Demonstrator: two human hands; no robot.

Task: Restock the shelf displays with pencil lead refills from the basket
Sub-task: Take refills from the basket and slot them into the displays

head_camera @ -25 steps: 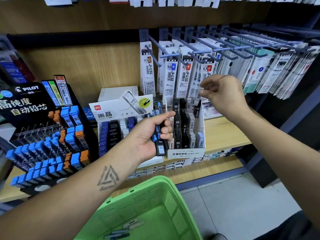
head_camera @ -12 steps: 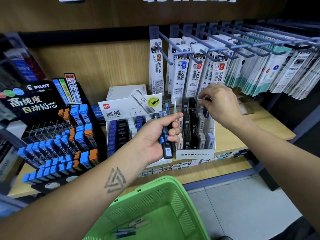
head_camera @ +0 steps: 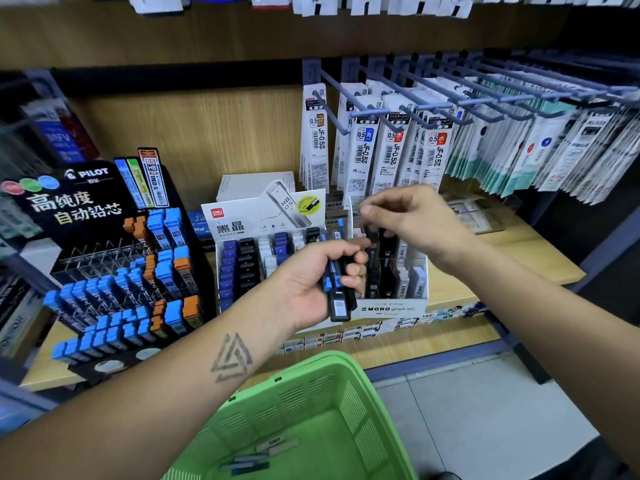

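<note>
Right hand (head_camera: 412,220) lifted — slim refill cases (head_camera: 337,285) gripped.

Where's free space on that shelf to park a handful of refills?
Bare wood right of the MONO box, toward the shelf edge, is the clearest patch. A thin strip runs in front of the boxes. Between Pilot rack and Deli box: packed. Left hand grips refills; right hand hovers over the MONO box.
</note>
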